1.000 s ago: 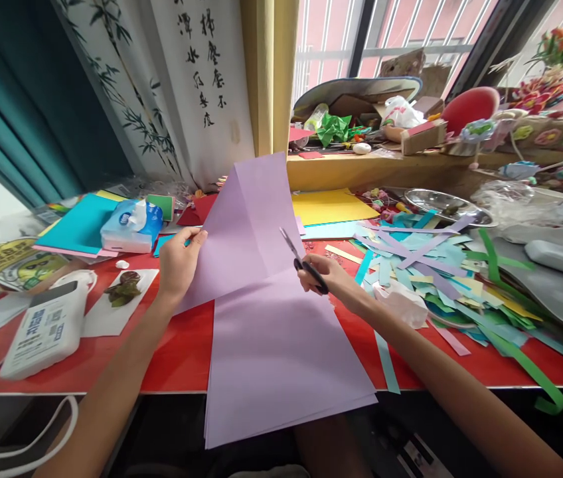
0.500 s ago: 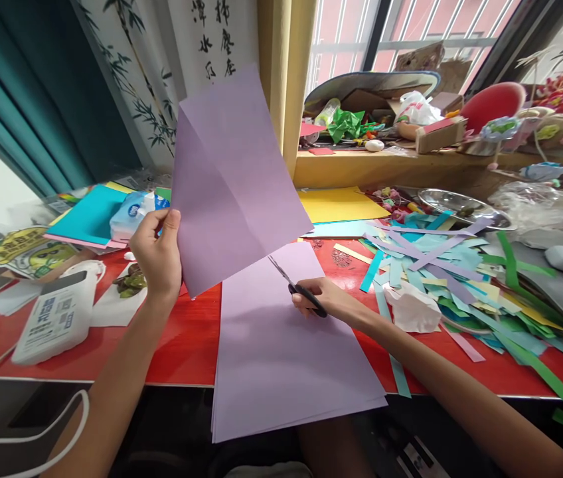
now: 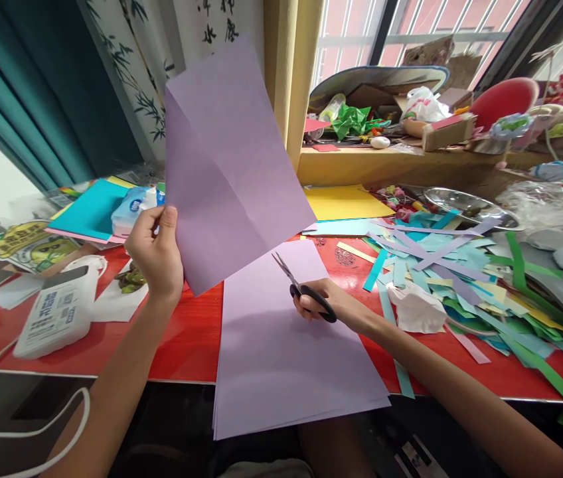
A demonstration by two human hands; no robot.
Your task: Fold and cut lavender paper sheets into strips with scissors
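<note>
Raised above the table, a sheet of purple paper (image 3: 236, 166) tilts in the air, with a faint crease running across it. My left hand (image 3: 156, 255) pinches its left edge. Lower right of the sheet, my right hand (image 3: 319, 300) is closed around black-handled scissors (image 3: 306, 289). Their blades point up and left, slightly parted, close to the sheet's lower edge but apart from it. Below both hands lies a stack of purple paper (image 3: 286, 365), reaching past the table's front edge.
Many coloured paper strips (image 3: 441, 259) pile up at the right beside a crumpled tissue (image 3: 417, 307) and a metal bowl (image 3: 471, 204). Yellow paper (image 3: 346, 202) lies at the back. On the left are a white device (image 3: 57, 315) with a cable, a tissue pack (image 3: 135, 207) and blue paper (image 3: 93, 209).
My left hand has lifted the purple sheet slightly up and left. The scissors have drawn a little away from its edge, and their blades show more clearly. The whole view has shifted slightly.
</note>
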